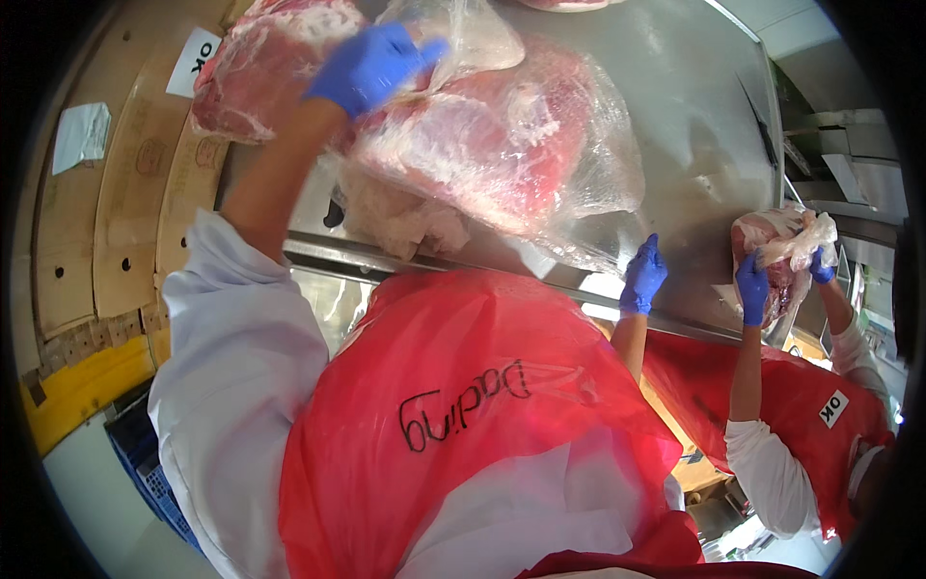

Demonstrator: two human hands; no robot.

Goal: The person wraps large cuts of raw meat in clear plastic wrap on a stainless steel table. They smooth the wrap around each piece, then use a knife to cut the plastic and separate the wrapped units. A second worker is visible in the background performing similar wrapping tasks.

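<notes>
A large piece of raw meat [477, 145] lies on the steel worktable, partly inside a clear plastic bag [608, 159]. My right hand [644, 275], in a blue glove, pinches the bag's near right corner and pulls it taut. Over the far left part of the meat is my left hand [372, 69], also blue-gloved and blurred. Its fingers are curled beside gathered clear plastic [463, 36]; whether they grip it is hidden. Another raw cut [278, 79] lies left of that hand. Crumpled plastic film [401, 210] sits below the bagged meat, by the table's near edge.
Cardboard boxes [119, 217] stand along the left side. To the right, a co-worker's gloved hands [752, 289] hold a piece of meat [770, 246] with plastic on it. A dark, thin tool [763, 134] lies at the worktable's [694, 87] far right edge.
</notes>
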